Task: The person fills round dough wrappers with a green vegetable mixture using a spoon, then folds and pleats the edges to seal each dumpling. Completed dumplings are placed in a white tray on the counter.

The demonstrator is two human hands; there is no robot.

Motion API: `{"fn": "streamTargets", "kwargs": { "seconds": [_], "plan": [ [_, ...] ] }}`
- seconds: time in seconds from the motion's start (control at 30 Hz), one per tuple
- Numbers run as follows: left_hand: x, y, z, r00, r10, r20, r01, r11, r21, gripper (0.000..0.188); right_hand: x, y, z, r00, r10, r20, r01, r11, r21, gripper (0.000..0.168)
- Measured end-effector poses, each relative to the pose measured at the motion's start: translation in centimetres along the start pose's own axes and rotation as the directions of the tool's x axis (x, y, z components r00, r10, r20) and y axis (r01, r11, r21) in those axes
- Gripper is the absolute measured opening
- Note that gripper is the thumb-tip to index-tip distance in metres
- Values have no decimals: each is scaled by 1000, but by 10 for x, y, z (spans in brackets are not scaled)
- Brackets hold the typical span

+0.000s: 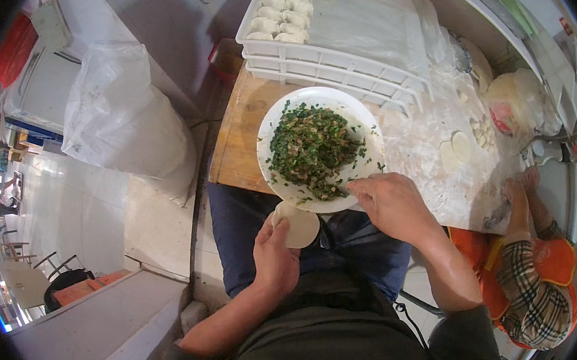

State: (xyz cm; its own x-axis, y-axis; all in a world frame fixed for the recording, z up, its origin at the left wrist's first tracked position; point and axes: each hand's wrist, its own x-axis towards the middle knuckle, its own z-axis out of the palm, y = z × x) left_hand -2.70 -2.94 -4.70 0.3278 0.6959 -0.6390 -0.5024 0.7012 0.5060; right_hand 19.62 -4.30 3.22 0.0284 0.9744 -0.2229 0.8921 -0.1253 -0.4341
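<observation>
My left hand [275, 257] pinches a round dough wrapper [299, 224] by its left edge, just below the bowl. A white bowl [368, 120] holds chopped green filling [311, 146] mixed with small pinkish bits. My right hand [392, 206] is at the bowl's lower right rim, its fingers closed near the filling; whatever tool they may hold is hidden. Behind the bowl, folded dumplings [280, 11] stand in rows on the left part of a white plastic tray [371, 10].
A wooden board [239, 153] lies under the bowl. On the floured worktop [424, 182] at right are dough wrappers [455, 151] and small dough pieces [483, 132]. A co-worker's hands [522, 186] work at its right edge. A large white plastic sack [125, 112] stands at left.
</observation>
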Motion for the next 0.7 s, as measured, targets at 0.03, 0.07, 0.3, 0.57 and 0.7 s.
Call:
{"fn": "streamTargets", "kwargs": {
  "seconds": [0.03,0.07,0.3,0.57,0.7],
  "plan": [
    [1,-1,0,1000,15,20,-16,1000,10,38,-1,-2,2,1000,7,-1,-7,998,55,22],
    [1,0,2,1000,21,22,-21,1000,-10,39,-2,-4,4,1000,13,-2,-13,994,109,22],
    [-3,12,22,996,53,74,-40,985,-167,42,-23,-15,47,979,65,-191,20,912,410,23],
    [-9,18,23,991,102,85,-113,984,135,44,-41,-27,99,869,-256,-423,245,966,-82,51],
    [-7,19,20,992,107,67,-115,985,127,45,-45,-26,92,857,-351,-377,305,935,-178,53]
  ]
}}
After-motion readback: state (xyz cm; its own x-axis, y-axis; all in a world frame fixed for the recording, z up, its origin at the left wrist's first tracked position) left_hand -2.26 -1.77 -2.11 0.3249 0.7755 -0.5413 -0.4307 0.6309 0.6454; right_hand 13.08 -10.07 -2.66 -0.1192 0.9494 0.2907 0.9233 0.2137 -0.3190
